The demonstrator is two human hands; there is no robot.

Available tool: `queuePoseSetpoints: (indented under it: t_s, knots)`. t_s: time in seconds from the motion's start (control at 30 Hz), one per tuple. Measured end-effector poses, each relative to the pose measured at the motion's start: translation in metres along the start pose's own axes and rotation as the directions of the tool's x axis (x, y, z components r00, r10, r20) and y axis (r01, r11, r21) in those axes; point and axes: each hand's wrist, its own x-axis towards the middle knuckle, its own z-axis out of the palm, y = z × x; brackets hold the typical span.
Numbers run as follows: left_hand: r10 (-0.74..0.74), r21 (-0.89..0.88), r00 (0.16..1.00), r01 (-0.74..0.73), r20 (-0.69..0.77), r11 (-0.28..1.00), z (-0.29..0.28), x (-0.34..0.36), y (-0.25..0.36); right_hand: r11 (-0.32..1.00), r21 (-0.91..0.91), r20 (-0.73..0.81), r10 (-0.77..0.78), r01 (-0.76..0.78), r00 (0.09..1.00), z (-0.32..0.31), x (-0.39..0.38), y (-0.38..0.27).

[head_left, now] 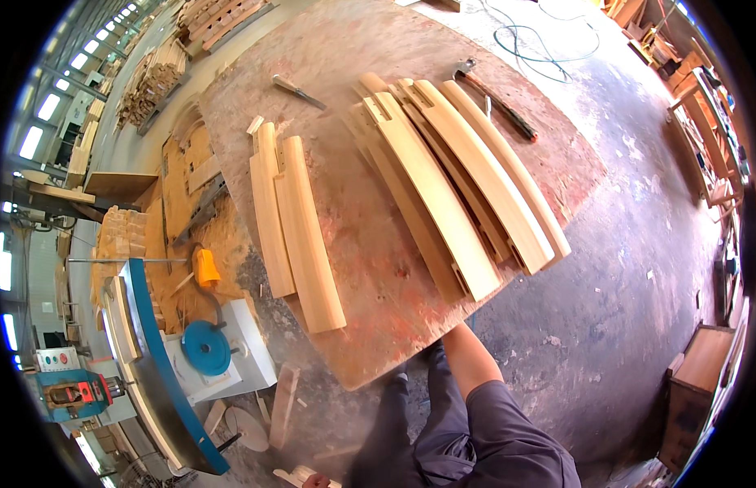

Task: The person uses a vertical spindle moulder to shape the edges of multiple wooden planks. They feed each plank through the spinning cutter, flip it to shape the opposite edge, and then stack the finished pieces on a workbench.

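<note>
My right forearm reaches to the near edge of the worn tabletop, where my right hand is mostly hidden under the edge. Several curved pale wooden rails with slots lie stacked on the right of the top, near that hand. A smaller group of curved rails lies on the left. At the bottom edge my left hand shows only partly, closed on a pale wooden piece. A chisel and a hammer lie on the far part of the top.
A machine with a blue-edged table and blue wheel stands at left. Lumber stacks line the upper left. A blue hose lies on the floor beyond the table. A wooden cabinet and racks stand at right.
</note>
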Motion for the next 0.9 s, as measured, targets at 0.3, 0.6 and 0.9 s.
queuePoseSetpoints:
  t_s: [0.3,0.6,0.9]
  knots:
    - [0.366,0.026,0.908,-0.369,-0.202,0.929,-0.016,0.079,0.266,0.994,-0.109,0.079,0.014,-0.005,0.997,-0.023,0.014,0.022]
    - [0.466,0.35,0.773,-0.333,-0.43,0.876,-0.048,0.195,0.632,0.997,0.037,-0.626,-0.035,0.074,0.779,-0.191,-0.133,0.092]
    - [0.342,0.411,0.848,-0.165,-0.406,0.897,-0.01,0.158,0.649,0.977,0.173,-0.402,-0.049,0.128,0.914,-0.411,-0.053,-0.002]
